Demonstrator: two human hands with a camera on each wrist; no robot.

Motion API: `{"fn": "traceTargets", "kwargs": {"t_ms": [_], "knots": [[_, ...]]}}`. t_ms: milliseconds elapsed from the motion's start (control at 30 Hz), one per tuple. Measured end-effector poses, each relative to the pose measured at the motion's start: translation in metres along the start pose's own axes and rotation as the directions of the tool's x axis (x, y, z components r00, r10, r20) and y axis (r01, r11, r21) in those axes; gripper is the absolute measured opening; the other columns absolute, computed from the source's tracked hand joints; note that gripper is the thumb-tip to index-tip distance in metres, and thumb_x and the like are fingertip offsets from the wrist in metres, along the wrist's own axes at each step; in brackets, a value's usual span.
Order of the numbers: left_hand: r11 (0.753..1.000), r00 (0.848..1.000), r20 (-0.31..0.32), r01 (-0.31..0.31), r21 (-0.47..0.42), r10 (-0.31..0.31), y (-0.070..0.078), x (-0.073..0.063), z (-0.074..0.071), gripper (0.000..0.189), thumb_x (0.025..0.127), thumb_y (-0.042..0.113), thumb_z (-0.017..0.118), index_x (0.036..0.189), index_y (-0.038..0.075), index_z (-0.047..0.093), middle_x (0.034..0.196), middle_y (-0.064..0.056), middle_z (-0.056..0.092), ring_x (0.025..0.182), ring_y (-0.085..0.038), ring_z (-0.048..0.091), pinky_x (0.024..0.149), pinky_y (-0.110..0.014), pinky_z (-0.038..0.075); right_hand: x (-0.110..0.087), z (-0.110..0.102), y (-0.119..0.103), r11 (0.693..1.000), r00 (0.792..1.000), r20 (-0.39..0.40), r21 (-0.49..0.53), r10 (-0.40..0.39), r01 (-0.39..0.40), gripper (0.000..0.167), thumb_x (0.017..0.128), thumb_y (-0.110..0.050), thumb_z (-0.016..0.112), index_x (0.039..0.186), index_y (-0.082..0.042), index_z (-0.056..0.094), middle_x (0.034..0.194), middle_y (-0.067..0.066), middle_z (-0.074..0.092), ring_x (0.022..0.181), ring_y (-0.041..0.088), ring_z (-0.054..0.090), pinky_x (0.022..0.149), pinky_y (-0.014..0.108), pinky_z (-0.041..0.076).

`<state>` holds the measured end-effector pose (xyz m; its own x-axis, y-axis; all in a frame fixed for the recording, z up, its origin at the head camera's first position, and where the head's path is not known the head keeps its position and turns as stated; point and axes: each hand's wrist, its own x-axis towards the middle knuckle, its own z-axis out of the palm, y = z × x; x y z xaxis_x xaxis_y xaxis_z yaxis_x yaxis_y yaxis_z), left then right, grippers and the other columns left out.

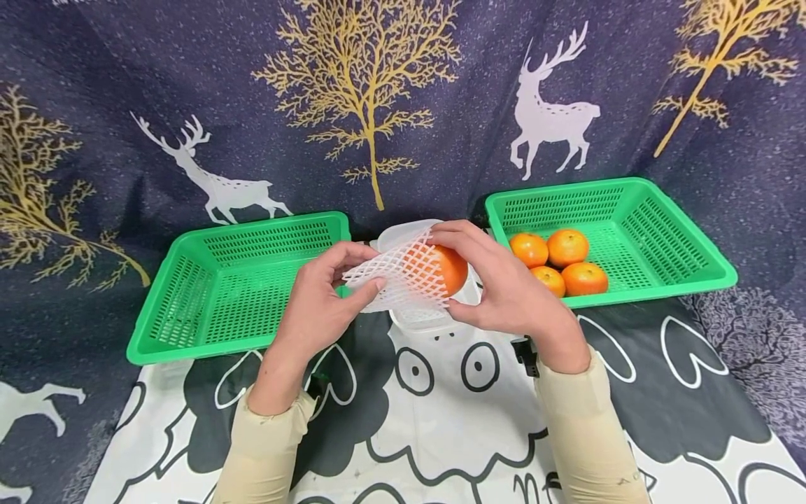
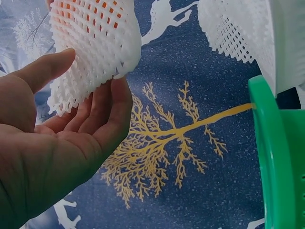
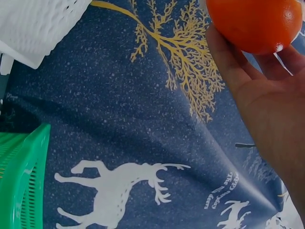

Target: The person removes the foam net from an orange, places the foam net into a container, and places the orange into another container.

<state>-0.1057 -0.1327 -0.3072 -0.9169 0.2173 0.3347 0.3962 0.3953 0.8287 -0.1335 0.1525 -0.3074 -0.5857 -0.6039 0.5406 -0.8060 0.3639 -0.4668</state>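
Note:
A white foam fruit net (image 1: pixel 403 276) is partly pulled over an orange (image 1: pixel 452 269), whose right side sticks out of the mouth of the net. My left hand (image 1: pixel 321 294) pinches the narrow left end of the net, thumb in front and fingers behind, as the left wrist view also shows around the net (image 2: pixel 93 43). With fingers above and thumb below, my right hand (image 1: pixel 504 280) holds the orange at the net's mouth. In the right wrist view, fingers curl around the bare side of the orange (image 3: pixel 257 24).
Behind the hands stands a white plastic container (image 1: pixel 422 323), with more foam nets (image 2: pixel 233 28) beside the left wrist view's green rim. A green basket (image 1: pixel 151 308) is on the left. The right green basket (image 1: pixel 693 276) holds several oranges (image 1: pixel 585 278). A patterned cloth (image 1: pixel 441 420) covers the table.

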Motion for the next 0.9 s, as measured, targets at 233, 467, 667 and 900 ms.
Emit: {"fn": "traceTargets", "kwargs": {"t_ms": [233,467,667,900], "knots": [[1.000,1.000,-0.004,0.002,0.004,-0.002,-0.001,0.001,0.000,0.030,0.092,0.009,0.084,0.120,0.014,0.073,0.113,0.000,0.076,0.103,-0.013,0.071,0.084,-0.024,0.055,-0.001,-0.001,0.003,1.000,1.000,-0.023,-0.009,-0.017,0.017,0.076,0.078,-0.010,0.085,0.148,-0.008,0.055,0.150,0.006,0.054,0.137,0.022,0.052,0.109,0.035,0.046],[0.999,1.000,-0.018,0.014,0.037,-0.014,-0.003,0.003,0.000,0.029,0.093,0.011,0.084,0.120,0.016,0.074,0.112,0.002,0.076,0.100,-0.012,0.070,0.078,-0.029,0.053,-0.002,-0.008,0.005,1.000,1.000,-0.024,-0.001,0.002,-0.002,0.077,0.079,-0.009,0.086,0.149,-0.010,0.054,0.152,0.005,0.053,0.140,0.022,0.050,0.109,0.037,0.048],[0.999,0.999,-0.028,0.018,0.027,-0.017,-0.006,0.004,0.002,0.023,0.093,0.011,0.083,0.114,0.015,0.074,0.110,0.001,0.074,0.104,-0.013,0.071,0.083,-0.033,0.051,-0.006,-0.015,0.008,1.000,0.997,-0.071,0.006,0.011,-0.011,0.078,0.077,-0.007,0.088,0.148,-0.010,0.056,0.148,0.005,0.056,0.136,0.022,0.053,0.108,0.034,0.047],[1.000,0.999,-0.033,0.004,0.023,-0.004,-0.010,0.005,0.009,0.018,0.094,0.010,0.082,0.109,0.014,0.072,0.108,0.000,0.072,0.106,-0.014,0.072,0.090,-0.041,0.053,-0.010,-0.024,0.013,1.000,0.990,-0.144,0.026,0.009,-0.005,0.079,0.072,0.000,0.091,0.145,-0.007,0.060,0.144,0.008,0.059,0.133,0.025,0.054,0.109,0.031,0.046]]}}
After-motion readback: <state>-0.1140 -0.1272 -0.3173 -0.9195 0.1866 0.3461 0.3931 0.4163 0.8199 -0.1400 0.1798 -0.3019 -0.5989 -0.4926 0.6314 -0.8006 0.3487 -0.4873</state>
